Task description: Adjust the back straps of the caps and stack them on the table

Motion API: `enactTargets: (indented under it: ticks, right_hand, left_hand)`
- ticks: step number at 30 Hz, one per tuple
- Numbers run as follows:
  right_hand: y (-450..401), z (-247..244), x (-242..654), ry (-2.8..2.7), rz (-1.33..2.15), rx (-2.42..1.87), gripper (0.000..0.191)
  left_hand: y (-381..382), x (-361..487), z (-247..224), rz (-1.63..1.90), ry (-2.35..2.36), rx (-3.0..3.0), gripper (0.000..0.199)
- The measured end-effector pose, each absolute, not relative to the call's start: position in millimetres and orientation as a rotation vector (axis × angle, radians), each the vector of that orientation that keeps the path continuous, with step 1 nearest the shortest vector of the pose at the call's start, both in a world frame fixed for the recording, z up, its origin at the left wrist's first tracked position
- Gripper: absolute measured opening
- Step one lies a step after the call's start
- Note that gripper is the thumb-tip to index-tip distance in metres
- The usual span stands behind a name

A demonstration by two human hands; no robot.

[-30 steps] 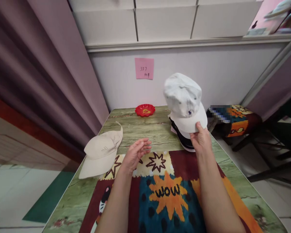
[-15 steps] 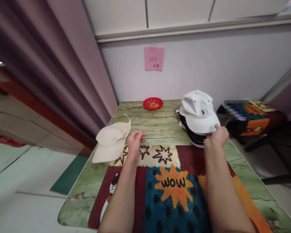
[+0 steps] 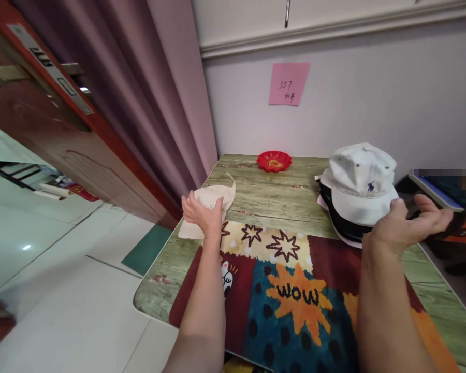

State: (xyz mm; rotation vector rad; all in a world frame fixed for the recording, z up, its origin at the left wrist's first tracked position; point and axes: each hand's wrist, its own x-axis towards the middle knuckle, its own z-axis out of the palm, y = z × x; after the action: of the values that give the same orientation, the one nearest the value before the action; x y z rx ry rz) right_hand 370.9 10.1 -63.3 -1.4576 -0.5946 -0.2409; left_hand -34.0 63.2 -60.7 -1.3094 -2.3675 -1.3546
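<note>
A cream baseball cap (image 3: pixel 217 195) lies at the left side of the table. My left hand (image 3: pixel 205 211) is over it with fingers spread, hiding much of its crown and brim; whether it touches the cap I cannot tell. At the right, a white baseball cap (image 3: pixel 363 178) with a small dark blue emblem tops a stack of caps. Beneath it a black cap (image 3: pixel 336 220) shows, with the edge of a pale pink one. My right hand (image 3: pixel 409 225) is just right of the stack, fingers apart, palm turned up, holding nothing.
The green wood-patterned table (image 3: pixel 272 197) bears a colourful "WOW" mat (image 3: pixel 295 321) at the front. A red scalloped dish (image 3: pixel 274 161) stands at the back by the wall, below a pink note (image 3: pixel 289 84). A purple curtain (image 3: pixel 171 93) and a door (image 3: pixel 101 150) border the left.
My right hand has let go of the white cap's brim and opened beside the stack. My left hand has moved left over the cream cap, fingers spreading. The view has turned left.
</note>
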Motion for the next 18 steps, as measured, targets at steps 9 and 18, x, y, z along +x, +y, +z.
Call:
enactTargets:
  ticks: [9, 18]
  right_hand:
    - [10, -42, 330, -0.561, -0.137, -1.415, 0.031]
    - [20, -48, 319, -0.615, 0.028, -1.244, 0.022]
  left_hand:
    - [68, -53, -67, -0.75, -2.811, -1.415, 0.125]
    - [67, -60, -78, -0.757, -2.654, -1.499, 0.076]
